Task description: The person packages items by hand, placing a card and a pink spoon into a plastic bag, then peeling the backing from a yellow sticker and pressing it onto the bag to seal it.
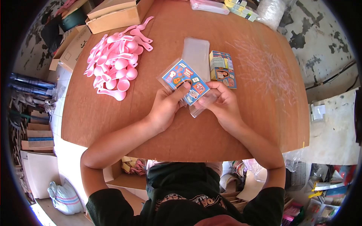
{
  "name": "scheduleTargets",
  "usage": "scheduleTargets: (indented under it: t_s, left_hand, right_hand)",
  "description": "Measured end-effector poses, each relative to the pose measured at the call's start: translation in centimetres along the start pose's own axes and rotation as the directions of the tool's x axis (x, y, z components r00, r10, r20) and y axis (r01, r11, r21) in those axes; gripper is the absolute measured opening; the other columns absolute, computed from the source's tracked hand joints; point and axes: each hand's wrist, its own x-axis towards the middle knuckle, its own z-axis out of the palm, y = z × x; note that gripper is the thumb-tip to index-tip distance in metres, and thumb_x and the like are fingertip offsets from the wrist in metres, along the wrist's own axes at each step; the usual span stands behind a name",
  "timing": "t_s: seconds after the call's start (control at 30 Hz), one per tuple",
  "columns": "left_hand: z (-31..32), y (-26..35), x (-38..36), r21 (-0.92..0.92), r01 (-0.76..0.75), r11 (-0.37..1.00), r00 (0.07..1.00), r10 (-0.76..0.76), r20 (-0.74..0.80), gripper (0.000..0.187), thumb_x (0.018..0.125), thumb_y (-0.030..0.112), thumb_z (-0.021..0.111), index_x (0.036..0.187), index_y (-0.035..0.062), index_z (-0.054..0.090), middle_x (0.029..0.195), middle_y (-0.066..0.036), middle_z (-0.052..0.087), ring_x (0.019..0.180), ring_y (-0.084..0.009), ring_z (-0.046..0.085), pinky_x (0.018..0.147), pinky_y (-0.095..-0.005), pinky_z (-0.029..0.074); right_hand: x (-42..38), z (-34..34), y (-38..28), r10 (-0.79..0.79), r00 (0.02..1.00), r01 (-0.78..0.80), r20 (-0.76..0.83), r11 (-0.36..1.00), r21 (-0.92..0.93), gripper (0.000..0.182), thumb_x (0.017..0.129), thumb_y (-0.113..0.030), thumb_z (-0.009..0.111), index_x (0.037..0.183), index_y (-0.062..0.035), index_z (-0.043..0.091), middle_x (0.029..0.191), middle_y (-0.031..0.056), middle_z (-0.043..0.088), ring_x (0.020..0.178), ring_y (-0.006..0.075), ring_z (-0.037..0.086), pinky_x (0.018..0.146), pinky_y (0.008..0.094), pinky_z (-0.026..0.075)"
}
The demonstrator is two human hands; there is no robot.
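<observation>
My left hand [168, 104] grips a blue printed card [185, 80] with colourful pictures, its thumb lying across the card's face. Clear plastic shows around the card's upper left edge. On the other side, my right hand [222, 103] pinches a clear plastic bag [197, 109] at the card's lower right corner. Just beyond the hands lies a stack of clear plastic sleeves [196, 56]. Beside it sits a stack of similar printed cards [223, 71]. A heap of pink plastic spoons [117, 60] is on the table to the left.
The brown wooden table [158, 145] fills the middle. Thin clear plastic strips [267, 67] are scattered at right. A cardboard box [113, 17] stands at the back left, and a plastic-wrapped roll [270, 14] at the back right. An open box [130, 177] sits below the front edge.
</observation>
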Motion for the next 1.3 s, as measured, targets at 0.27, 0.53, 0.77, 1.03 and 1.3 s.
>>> scheduleTargets:
  t_s: [0.27,0.53,0.77,1.03,1.3]
  left_hand:
    - [-0.2,-1.5,-0.3,0.258,-0.083,0.962,0.988,0.046,0.147,0.027,0.095,0.023,0.055,0.114,0.0031,0.057,0.106,-0.006,0.062,0.095,-0.0126,0.059,0.083,-0.0309,0.05]
    - [-0.1,-0.4,0.1,-0.095,-0.037,0.995,0.998,0.041,0.044,0.031,0.097,0.027,0.048,0.118,0.0036,0.05,0.109,-0.009,0.061,0.1,-0.0197,0.061,0.085,-0.0387,0.052]
    - [0.1,0.4,-0.3,-0.166,-0.028,0.986,0.999,0.033,0.027,0.031,0.098,0.029,0.045,0.117,0.0053,0.05,0.11,-0.01,0.061,0.102,-0.0213,0.061,0.087,-0.0402,0.051]
    - [0.2,-0.4,-0.3,-0.104,-0.049,0.993,0.998,0.054,0.043,0.026,0.097,0.026,0.049,0.112,0.0055,0.053,0.109,-0.009,0.063,0.1,-0.0204,0.062,0.086,-0.0386,0.051]
    - [0.4,-0.1,-0.6,-0.103,-0.014,0.995,1.0,0.015,0.004,0.029,0.097,0.028,0.049,0.115,0.0051,0.051,0.107,-0.01,0.063,0.099,-0.0202,0.063,0.085,-0.0381,0.052]
  right_hand:
    - [0.0,0.6,0.5,-0.027,0.999,0.028,-0.032,0.999,0.037,0.034,0.085,-0.001,0.065,0.115,0.0029,0.048,0.1,0.013,0.063,0.093,0.016,0.063,0.078,0.0289,0.055]
    - [-0.3,0.6,-0.3,0.075,0.997,-0.074,0.002,0.991,0.107,0.034,0.084,-0.001,0.062,0.115,0.0049,0.05,0.097,0.0109,0.064,0.083,0.0136,0.063,0.07,0.0257,0.052]
    - [-0.9,1.0,0.0,0.104,0.993,-0.107,0.05,0.992,0.068,0.019,0.088,-0.005,0.059,0.105,0.0047,0.059,0.087,0.0092,0.065,0.073,0.0118,0.061,0.063,0.027,0.051]
    - [-1.1,1.0,0.5,0.146,0.988,-0.145,-0.048,0.989,0.018,0.017,0.091,-0.012,0.059,0.098,0.0033,0.063,0.081,0.0079,0.065,0.065,0.0112,0.062,0.06,0.0238,0.052]
    - [-1.2,1.0,0.4,0.143,0.989,-0.142,-0.026,0.988,0.055,0.012,0.089,-0.006,0.06,0.098,0.0021,0.062,0.084,0.008,0.066,0.071,0.0116,0.063,0.063,0.0244,0.052]
